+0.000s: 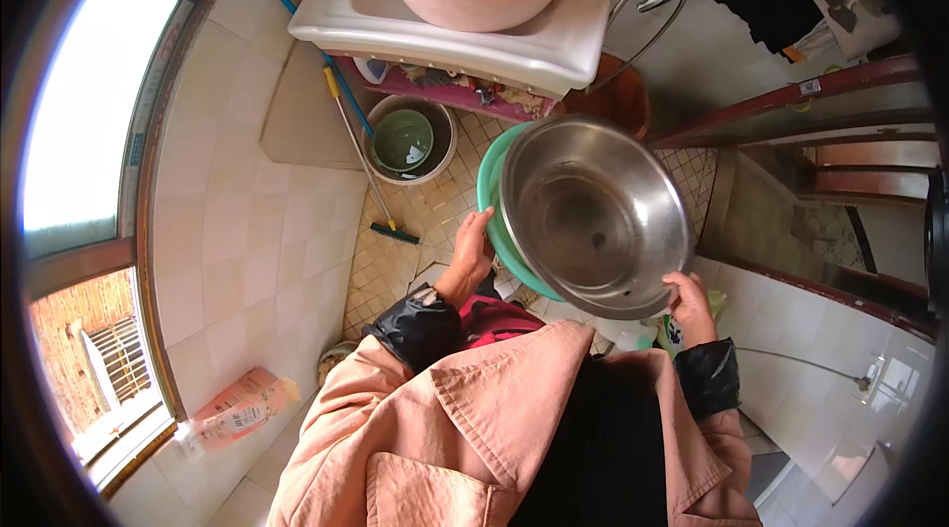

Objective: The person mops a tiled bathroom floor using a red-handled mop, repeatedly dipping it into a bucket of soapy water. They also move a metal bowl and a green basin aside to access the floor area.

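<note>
My left hand (470, 252) grips the rim of a green plastic basin (491, 178). A wide stainless steel basin (586, 223) lies against the green one and covers most of it. The steel basin is tilted, its hollow side facing me, with nothing in it but some dark marks on its bottom. On the right, my right hand (691, 297) pinches the steel basin's lower right rim. Both basins are held up in front of my body, above the tiled floor.
A pink basin (482, 6) of dark clothes sits in the white sink (348, 30). Below, a bucket (448, 164) holds a green bowl (402, 141) near a yellow-handled floor brush (394, 232). A brown tub (619, 93) stands under the sink's right side. A window (81, 119) is at left.
</note>
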`<state>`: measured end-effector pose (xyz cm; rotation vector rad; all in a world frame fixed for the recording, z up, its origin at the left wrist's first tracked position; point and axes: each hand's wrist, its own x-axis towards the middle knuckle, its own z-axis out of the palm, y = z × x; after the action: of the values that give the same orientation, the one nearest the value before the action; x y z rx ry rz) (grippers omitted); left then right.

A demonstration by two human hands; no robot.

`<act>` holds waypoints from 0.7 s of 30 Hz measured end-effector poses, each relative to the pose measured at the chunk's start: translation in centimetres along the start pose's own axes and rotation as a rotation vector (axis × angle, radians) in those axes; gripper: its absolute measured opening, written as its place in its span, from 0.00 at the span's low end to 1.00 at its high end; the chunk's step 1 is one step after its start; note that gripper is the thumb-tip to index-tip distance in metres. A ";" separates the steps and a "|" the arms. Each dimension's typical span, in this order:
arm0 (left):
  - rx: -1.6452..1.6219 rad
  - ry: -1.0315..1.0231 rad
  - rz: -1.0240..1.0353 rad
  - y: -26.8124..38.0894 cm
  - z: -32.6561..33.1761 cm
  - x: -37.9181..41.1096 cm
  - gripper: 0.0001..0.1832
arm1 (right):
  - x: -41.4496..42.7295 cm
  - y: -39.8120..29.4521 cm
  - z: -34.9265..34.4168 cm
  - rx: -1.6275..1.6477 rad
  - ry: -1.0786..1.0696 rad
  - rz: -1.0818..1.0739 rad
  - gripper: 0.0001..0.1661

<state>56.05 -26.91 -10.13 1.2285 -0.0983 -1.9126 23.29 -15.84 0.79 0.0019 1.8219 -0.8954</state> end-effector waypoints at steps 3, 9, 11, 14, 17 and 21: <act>-0.077 0.044 -0.084 -1.2 -0.4 -1.3 0.14 | 1.6 1.9 -0.4 0.062 -0.126 0.009 0.09; -0.237 -0.052 -0.143 -3.3 -0.5 -4.5 0.17 | -0.4 2.4 -0.5 -0.168 -0.092 -0.071 0.12; -0.304 -0.124 -0.149 -4.0 -0.5 -5.0 0.18 | 0.1 3.5 -1.6 -0.358 0.016 -0.358 0.12; -0.302 -0.122 -0.154 -4.6 1.0 -6.6 0.19 | 5.2 8.8 -4.0 -0.482 0.180 -0.788 0.12; -0.295 -0.159 -0.125 -5.0 1.5 -7.2 0.20 | 2.1 8.2 -4.7 -0.031 -0.236 0.049 0.10; -0.204 -0.156 -0.141 -4.9 2.2 -7.2 0.20 | -2.8 7.3 -3.8 0.186 -0.361 0.075 0.06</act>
<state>52.58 -19.64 -6.14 0.9721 0.1023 -2.0819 24.41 -7.32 -0.57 0.0236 1.3929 -0.9424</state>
